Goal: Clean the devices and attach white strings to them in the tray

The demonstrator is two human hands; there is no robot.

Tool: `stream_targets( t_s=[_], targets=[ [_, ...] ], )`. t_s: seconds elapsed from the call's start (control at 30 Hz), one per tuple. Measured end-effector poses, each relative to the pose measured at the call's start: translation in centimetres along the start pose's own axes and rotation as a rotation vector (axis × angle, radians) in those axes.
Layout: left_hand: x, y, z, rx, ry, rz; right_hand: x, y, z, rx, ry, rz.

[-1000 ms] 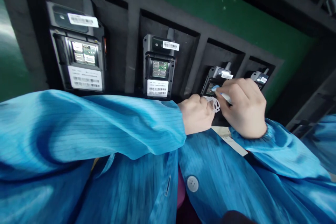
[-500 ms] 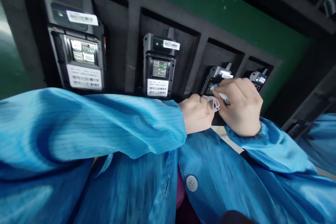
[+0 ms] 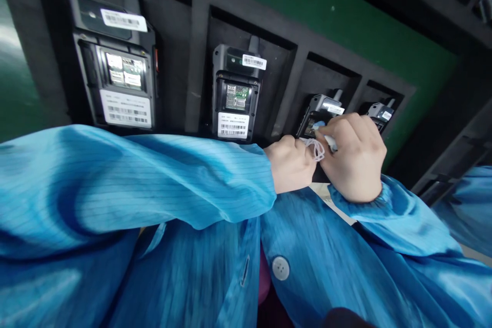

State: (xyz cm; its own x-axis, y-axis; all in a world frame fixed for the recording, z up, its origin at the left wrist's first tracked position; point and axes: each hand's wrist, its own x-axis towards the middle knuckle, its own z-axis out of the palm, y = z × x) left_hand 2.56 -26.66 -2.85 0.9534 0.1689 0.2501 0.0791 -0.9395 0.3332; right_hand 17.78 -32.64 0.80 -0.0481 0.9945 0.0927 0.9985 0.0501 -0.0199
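A black foam tray (image 3: 196, 51) holds a row of black handheld devices, backs open, each in its own slot. My left hand (image 3: 290, 164) is closed on a small bunch of white loops (image 3: 315, 147) just below the third device (image 3: 319, 113). My right hand (image 3: 355, 156) grips a white tool with a light blue tip (image 3: 318, 125), and the tip rests on the third device's open back. Both arms wear blue sleeves. What lies under my hands is hidden.
Two devices (image 3: 115, 66) (image 3: 235, 95) with barcode labels stand in the left slots, a fourth device (image 3: 380, 111) in the far right slot. A green surface (image 3: 346, 25) lies behind the tray. Another blue sleeve (image 3: 469, 205) shows at the right edge.
My hands have stayed over the third device with only slight shifts. The view has dropped a little, so the tray sits slightly lower in the frame.
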Motion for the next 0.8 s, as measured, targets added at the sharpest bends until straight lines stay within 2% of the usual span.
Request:
stream_targets(
  t_s=[0.1, 0.23, 0.4, 0.53, 0.7, 0.73, 0.8],
  targets=[
    [0.0, 0.1, 0.0, -0.006, 0.013, -0.004, 0.1, 0.0, 0.0, 0.043, -0.033, -0.011],
    [0.0, 0.2, -0.1, 0.001, 0.008, -0.027, 0.2, 0.0, 0.1, 0.109, 0.022, 0.033],
    [0.0, 0.2, 0.0, -0.018, -0.006, -0.010, 0.2, 0.0, -0.3, 0.038, -0.077, 0.022],
    [0.1, 0.1, -0.1, -0.036, -0.032, -0.008, 0.4, 0.0, -0.2, 0.070, -0.023, 0.014],
    [0.2, 0.0, -0.3, -0.032, -0.106, -0.014, 0.0, 0.9, -1.7, 0.074, -0.083, 0.041],
    [0.2, 0.0, -0.3, -0.026, -0.121, -0.009, -0.2, 1.2, -2.3, 0.121, -0.052, 0.067],
    [0.1, 0.0, -0.2, 0.006, -0.118, -0.010, -0.4, 1.7, -3.3, 0.213, 0.095, 0.144]
  ],
)
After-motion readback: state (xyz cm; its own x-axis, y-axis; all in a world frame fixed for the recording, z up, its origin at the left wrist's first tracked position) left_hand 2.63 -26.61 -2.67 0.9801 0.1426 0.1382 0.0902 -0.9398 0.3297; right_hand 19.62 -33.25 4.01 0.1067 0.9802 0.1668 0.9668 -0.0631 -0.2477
